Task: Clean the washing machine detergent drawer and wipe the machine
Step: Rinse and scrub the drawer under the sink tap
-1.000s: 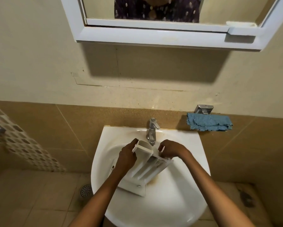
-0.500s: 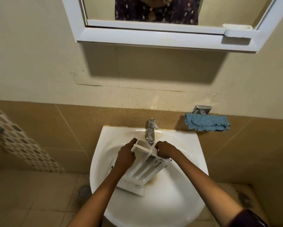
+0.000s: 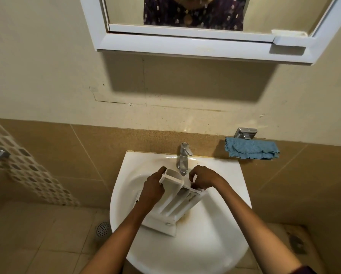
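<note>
White washbasin point(image 3: 185, 254) fills the foreground, the detergent drawer point(image 3: 177, 202) tilted inside it, front panel nearest. The left hand point(image 3: 152, 189) grips the drawer's left wall; the right hand point(image 3: 204, 177) pinches its far edge with curled fingers. Beyond: tap point(image 3: 183, 159), blue cloth point(image 3: 251, 148), mirror point(image 3: 185, 42).

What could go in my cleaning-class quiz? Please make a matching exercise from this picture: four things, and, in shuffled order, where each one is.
Things
1. drawer
2. blue cloth
3. tap
4. floor drain

Places
A. in the tiled floor, left of the sink
B. against the wall tiles, right of the tap
C. at the back rim of the sink
D. held by the left hand and right hand over the sink

Pairs: 1-D, 2-B, 3-C, 4-A
</note>
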